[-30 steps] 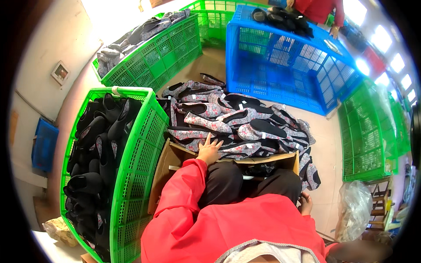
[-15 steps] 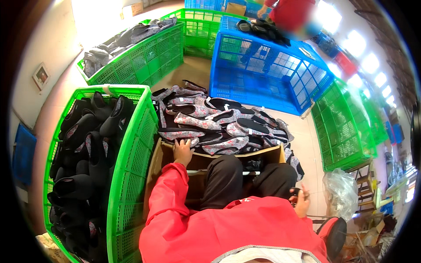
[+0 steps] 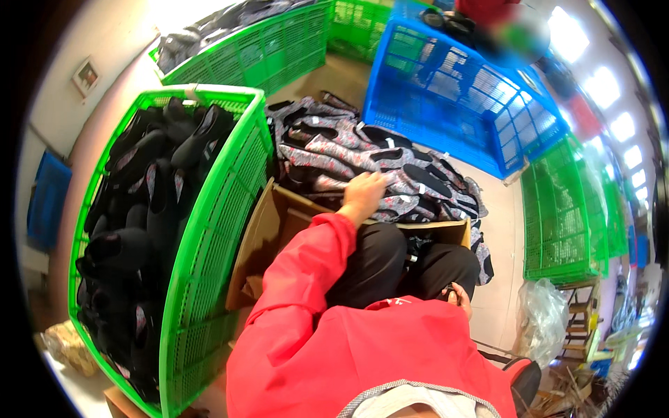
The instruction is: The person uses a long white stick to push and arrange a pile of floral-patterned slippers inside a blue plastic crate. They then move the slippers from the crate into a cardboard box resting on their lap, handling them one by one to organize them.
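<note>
The patterned grey shoes (image 3: 390, 157) lie heaped on the floor beyond the cardboard box (image 3: 268, 230). The left hand (image 3: 366, 191) rests flat on the heap, fingers spread, gripping nothing. The right hand (image 3: 458, 298) by the knee is curled; whether it holds something is unclear.
</note>
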`<action>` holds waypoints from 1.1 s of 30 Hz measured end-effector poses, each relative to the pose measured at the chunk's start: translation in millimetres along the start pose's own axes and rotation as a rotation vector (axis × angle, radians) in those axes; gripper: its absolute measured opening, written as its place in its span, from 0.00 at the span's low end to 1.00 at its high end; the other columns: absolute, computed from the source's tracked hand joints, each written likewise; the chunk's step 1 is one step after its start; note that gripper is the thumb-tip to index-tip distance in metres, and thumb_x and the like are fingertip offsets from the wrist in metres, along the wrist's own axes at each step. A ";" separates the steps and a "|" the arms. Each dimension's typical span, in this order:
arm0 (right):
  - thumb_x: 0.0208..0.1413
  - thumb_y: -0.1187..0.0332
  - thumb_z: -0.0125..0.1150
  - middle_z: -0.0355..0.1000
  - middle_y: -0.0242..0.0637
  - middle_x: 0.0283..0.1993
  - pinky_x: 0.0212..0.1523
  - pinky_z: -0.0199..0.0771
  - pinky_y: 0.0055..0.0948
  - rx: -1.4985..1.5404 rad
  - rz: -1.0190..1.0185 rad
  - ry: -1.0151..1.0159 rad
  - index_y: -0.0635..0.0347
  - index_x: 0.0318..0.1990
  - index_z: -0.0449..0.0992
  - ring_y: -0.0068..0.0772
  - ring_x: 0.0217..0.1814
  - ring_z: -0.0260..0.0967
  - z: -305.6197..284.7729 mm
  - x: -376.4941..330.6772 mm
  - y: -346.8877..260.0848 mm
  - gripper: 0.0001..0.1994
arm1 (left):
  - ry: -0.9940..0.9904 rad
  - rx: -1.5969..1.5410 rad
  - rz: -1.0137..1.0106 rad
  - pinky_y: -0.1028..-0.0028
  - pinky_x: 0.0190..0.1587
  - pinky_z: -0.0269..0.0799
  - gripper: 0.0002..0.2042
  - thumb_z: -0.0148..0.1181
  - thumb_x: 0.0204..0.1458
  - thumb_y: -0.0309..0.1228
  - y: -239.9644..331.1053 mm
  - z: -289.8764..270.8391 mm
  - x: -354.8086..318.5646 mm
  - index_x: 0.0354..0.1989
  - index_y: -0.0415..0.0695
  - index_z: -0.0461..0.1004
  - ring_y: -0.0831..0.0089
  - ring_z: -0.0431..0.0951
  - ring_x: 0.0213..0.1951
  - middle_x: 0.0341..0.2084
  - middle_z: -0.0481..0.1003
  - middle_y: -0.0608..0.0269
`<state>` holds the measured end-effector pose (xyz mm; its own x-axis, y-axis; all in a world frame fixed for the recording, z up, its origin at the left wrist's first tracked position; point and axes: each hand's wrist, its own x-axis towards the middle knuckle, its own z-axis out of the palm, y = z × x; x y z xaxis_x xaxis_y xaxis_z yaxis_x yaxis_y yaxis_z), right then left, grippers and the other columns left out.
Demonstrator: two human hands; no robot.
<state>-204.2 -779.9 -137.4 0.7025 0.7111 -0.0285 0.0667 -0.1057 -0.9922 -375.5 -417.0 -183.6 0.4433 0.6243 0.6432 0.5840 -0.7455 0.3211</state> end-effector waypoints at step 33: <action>0.63 0.74 0.52 0.77 0.41 0.35 0.23 0.63 0.17 -0.373 -0.266 0.248 0.65 0.48 0.74 0.16 0.20 0.61 -22.2 7.0 10.9 0.09 | -0.915 0.050 -0.599 0.50 0.41 0.71 0.27 0.62 0.47 0.52 -234.0 232.0 -378.5 0.40 0.36 0.78 0.48 0.79 0.33 0.31 0.79 0.46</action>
<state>-182.8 -791.6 -145.8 0.7708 0.5657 0.2931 0.4819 -0.2168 -0.8490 -522.2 -424.7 -663.5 0.4037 0.8347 -0.3745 0.8911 -0.2659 0.3678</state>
